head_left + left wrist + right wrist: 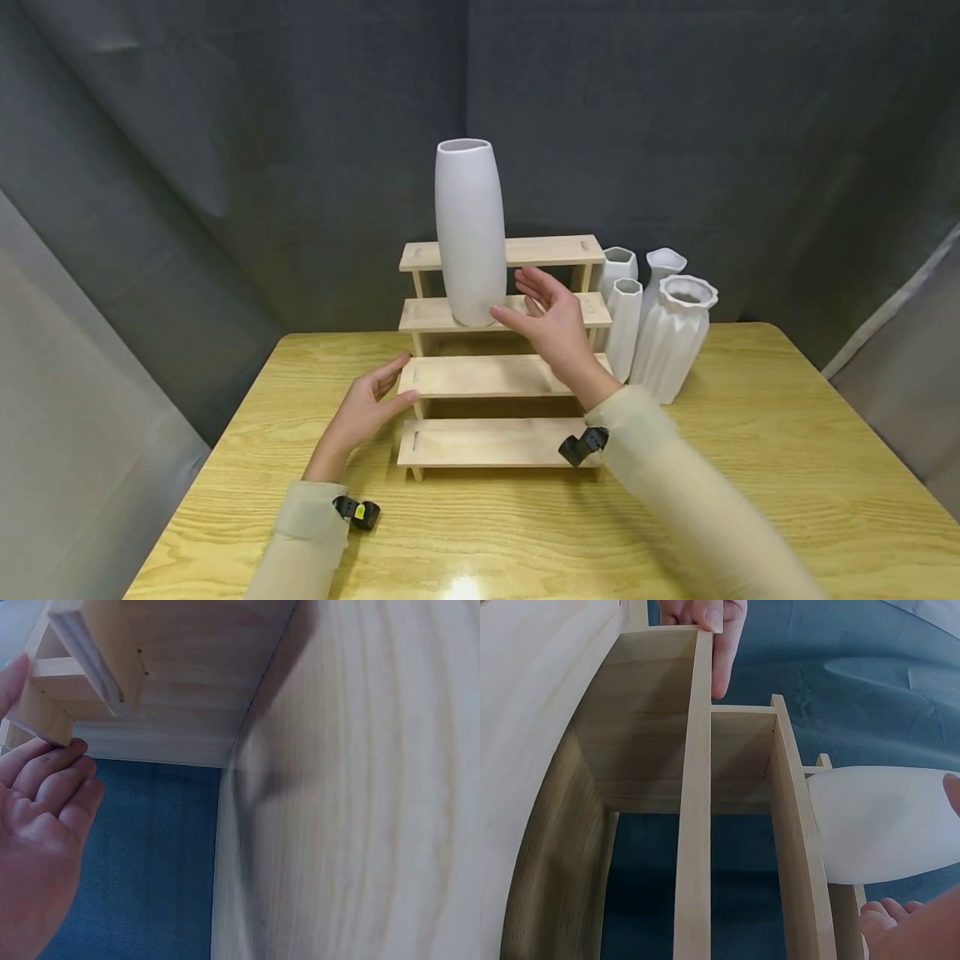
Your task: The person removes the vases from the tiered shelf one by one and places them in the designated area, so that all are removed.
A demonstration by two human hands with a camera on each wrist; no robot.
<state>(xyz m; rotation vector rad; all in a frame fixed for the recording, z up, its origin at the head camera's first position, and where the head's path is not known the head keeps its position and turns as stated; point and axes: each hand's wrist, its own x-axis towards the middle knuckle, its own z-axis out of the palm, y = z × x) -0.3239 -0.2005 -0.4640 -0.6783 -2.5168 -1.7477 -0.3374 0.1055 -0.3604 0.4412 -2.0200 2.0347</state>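
Observation:
A tall white vase [471, 233] stands upright on the second-highest step of a pale wooden stepped stand [487, 377]. My right hand [558, 329] is beside the vase's lower right side, fingers spread, its thumb tip overlapping the vase's base in the head view. In the right wrist view the vase [885, 825] appears sideways near that hand's fingers. Lower down, my left hand [363, 408] holds the left end of the third step from the top, thumb at the front and fingers behind. The left wrist view shows its fingertips against the stand's side board [52, 724].
Several white vases cluster right of the stand, among them a ribbed one [671, 342] and a slim one [624, 329]. Everything stands on a wooden table [465, 533]. Dark grey cloth [337, 150] hangs behind.

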